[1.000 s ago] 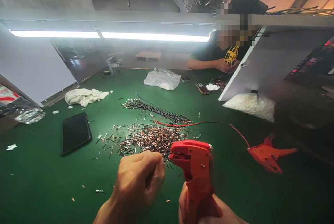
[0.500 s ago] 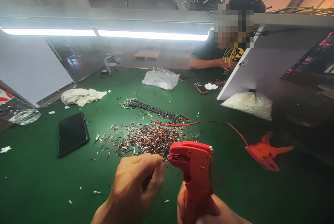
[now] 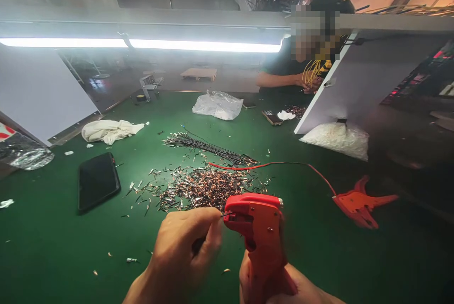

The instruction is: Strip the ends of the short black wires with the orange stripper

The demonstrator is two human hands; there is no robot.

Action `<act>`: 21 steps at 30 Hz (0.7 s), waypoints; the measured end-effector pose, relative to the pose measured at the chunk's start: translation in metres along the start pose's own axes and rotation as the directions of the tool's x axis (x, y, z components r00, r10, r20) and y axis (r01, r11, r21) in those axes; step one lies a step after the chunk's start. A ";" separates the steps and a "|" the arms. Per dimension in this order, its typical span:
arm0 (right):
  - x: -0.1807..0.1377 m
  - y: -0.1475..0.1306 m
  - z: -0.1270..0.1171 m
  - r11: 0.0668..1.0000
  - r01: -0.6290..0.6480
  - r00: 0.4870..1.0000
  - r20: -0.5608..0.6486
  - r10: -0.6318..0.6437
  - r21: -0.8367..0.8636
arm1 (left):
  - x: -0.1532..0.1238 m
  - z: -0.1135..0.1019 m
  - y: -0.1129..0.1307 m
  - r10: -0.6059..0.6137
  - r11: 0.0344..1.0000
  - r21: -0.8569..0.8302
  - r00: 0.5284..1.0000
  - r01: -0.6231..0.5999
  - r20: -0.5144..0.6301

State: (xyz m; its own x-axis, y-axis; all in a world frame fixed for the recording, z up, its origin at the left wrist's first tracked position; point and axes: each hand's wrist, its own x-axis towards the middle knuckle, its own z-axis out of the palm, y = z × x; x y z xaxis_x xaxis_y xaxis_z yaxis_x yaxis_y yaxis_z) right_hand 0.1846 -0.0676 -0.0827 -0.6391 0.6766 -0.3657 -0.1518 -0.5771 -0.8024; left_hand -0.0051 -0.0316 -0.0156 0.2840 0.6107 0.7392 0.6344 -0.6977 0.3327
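Note:
My right hand (image 3: 298, 285) is wrapped round the handle of a red and orange wire stripper (image 3: 266, 238), held upright with its jaws pointing left. My left hand (image 3: 186, 242) pinches a short black wire (image 3: 224, 214), whose end sits at the stripper's jaws. Just behind the tool spreads a pile of wire offcuts (image 3: 205, 188), black with copper ends. Beyond the pile lies a bundle of black wires (image 3: 213, 149) with metal terminals at the left ends. Most of the pinched wire is hidden by my fingers.
A phone (image 3: 99, 182) lies at left, near a white cloth (image 3: 111, 130). On the right rests a second red tool (image 3: 363, 202) beside a bag of white pieces (image 3: 336, 138). A clear plastic bag (image 3: 218, 105) is further back. Across the table a person (image 3: 283, 77) handles yellow wires (image 3: 312, 74).
The wire stripper in my right hand has shifted slightly left, bringing its jaws closer to my left fingers. My left hand stays nearly in place.

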 end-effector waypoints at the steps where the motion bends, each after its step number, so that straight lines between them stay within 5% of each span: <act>1: -0.001 -0.002 0.000 1.000 -0.005 1.000 0.002 0.005 -0.007 | 0.000 -0.001 -0.001 -0.009 1.000 0.016 1.000 0.009 0.007; 21: 0.007 0.019 -0.011 0.995 0.081 0.995 0.053 -0.084 0.058 | -0.002 -0.006 -0.015 0.172 0.984 0.012 0.966 -0.177 0.196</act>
State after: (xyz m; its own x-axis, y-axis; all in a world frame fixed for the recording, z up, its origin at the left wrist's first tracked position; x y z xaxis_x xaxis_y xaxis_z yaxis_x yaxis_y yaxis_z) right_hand 0.1860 -0.0690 -0.1054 -0.6629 0.6977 -0.2715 -0.2465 -0.5458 -0.8008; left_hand -0.0190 -0.0248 -0.0187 0.5238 0.5432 0.6561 0.5823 -0.7905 0.1896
